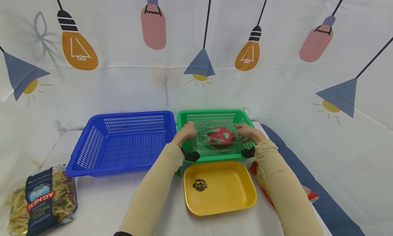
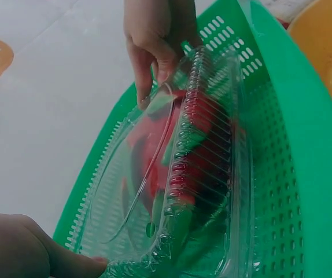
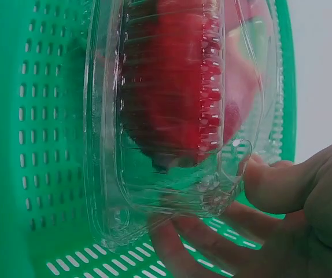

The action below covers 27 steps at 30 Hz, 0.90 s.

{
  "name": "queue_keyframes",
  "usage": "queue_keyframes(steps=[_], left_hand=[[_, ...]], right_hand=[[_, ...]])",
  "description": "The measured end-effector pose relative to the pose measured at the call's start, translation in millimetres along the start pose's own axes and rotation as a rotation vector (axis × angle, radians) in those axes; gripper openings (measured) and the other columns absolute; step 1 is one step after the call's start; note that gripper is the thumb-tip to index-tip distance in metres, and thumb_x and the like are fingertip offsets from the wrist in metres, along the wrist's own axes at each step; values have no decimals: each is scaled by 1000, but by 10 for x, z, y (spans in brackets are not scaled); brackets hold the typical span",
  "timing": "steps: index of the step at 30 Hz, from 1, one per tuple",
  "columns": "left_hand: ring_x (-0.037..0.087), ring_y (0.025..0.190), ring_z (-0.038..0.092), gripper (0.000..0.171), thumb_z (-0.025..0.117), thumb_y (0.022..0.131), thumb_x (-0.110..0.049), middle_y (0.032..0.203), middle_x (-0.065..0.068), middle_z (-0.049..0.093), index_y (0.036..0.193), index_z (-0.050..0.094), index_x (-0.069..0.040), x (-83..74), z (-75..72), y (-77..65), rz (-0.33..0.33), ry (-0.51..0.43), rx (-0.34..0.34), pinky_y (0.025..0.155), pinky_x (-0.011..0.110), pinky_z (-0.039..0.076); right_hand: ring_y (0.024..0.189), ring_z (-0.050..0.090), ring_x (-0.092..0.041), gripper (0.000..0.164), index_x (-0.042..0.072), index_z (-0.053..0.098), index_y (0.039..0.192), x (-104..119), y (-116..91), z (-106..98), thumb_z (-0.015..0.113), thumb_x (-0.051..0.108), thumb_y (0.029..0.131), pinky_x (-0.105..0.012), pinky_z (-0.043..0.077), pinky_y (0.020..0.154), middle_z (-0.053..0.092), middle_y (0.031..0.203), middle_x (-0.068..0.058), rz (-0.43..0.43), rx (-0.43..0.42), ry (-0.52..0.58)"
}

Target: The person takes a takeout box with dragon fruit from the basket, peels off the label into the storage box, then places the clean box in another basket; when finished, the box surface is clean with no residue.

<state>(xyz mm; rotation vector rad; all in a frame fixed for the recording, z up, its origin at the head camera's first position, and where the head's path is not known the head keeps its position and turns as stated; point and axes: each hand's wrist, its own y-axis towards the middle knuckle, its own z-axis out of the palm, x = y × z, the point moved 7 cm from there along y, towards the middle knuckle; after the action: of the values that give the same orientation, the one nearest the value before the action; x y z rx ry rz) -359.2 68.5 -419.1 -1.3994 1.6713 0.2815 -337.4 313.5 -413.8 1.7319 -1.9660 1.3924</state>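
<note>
A clear plastic clamshell box [image 1: 201, 140] with a red and green dragon fruit [image 1: 221, 136] inside is within the green basket [image 1: 212, 112]. My left hand [image 1: 188, 131] holds the box's left end, its thumb on the edge in the left wrist view. At the opposite end my right hand [image 1: 248, 131] grips the box. The right wrist view shows that hand's thumb [image 3: 270, 182] on the corner and its fingers [image 3: 195, 240] beneath. The lid lies over the fruit. Most of the left fingers are hidden.
A blue basket [image 1: 126, 150] stands left of the green one. In front sits a yellow tray [image 1: 224, 188] with a dark sticker. An Agnesi pasta bag [image 1: 43, 198] lies at the far left. Under my right forearm lies a red and yellow packet [image 1: 261, 178].
</note>
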Motion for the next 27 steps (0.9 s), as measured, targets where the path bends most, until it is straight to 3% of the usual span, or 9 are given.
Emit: queue_keyframes(steps=[3, 6, 9, 12, 16, 20, 23, 27], left_hand=[[11, 49, 20, 56, 33, 104, -1, 151, 22, 36, 158, 19, 0, -7, 16, 10, 0, -2, -8, 56, 33, 30], [11, 50, 17, 56, 33, 103, 0, 126, 20, 48, 157, 18, 0, -15, 20, -1, 2, -2, -9, 54, 32, 28], [11, 51, 14, 56, 32, 103, 0, 98, 13, 45, 157, 18, 0, -6, 10, -26, -3, -15, -14, 54, 32, 26], [10, 51, 14, 56, 32, 103, 0, 87, 10, 43, 158, 18, -1, 7, 5, -55, -6, -35, -17, 55, 33, 26], [10, 50, 15, 56, 32, 103, 0, 100, 15, 50, 158, 19, -1, 18, 28, -75, 6, -43, -21, 54, 32, 26], [11, 52, 19, 56, 33, 103, -1, 135, 22, 46, 157, 20, 0, 35, 51, -65, 18, -36, -40, 54, 31, 28], [14, 57, 25, 56, 34, 103, -2, 150, 24, 36, 157, 21, 3, 42, 58, -102, 41, -64, -73, 60, 33, 31], [13, 56, 26, 57, 37, 102, -3, 142, 26, 43, 156, 22, 3, 53, 88, -182, 56, -136, -121, 61, 33, 32]], right_hand=[[67, 41, -17, 60, 10, -1, 160, 14, -13, -6, 31, 10, 109, -53, 45, 100, -1, 164, -27, 2, -1, -17], [66, 41, -16, 60, 10, -1, 160, 20, -5, -3, 30, 10, 109, -52, 46, 99, -2, 164, -26, 0, -9, -26], [68, 42, -17, 60, 9, 0, 160, 35, 19, 13, 30, 9, 108, -50, 47, 94, 0, 164, -25, -17, -18, -50], [76, 48, -20, 60, 9, 2, 160, 40, 38, 20, 30, 9, 107, -49, 49, 94, 1, 164, -24, -26, -38, -77], [86, 50, -25, 60, 9, 3, 160, 20, 31, 28, 31, 9, 107, -51, 49, 98, 0, 164, -24, -15, -50, -81], [69, 45, -20, 61, 10, 5, 161, 17, -3, 11, 32, 7, 106, -47, 50, 88, 3, 164, -25, -11, -76, -39], [59, 39, -14, 60, 11, 11, 161, 28, -37, -25, 35, 7, 106, -44, 48, 78, 10, 164, -26, -18, -127, 0], [54, 34, -11, 56, 8, 17, 160, 21, -79, -40, 36, 10, 107, -40, 47, 72, 32, 152, -32, -46, -165, 32]])
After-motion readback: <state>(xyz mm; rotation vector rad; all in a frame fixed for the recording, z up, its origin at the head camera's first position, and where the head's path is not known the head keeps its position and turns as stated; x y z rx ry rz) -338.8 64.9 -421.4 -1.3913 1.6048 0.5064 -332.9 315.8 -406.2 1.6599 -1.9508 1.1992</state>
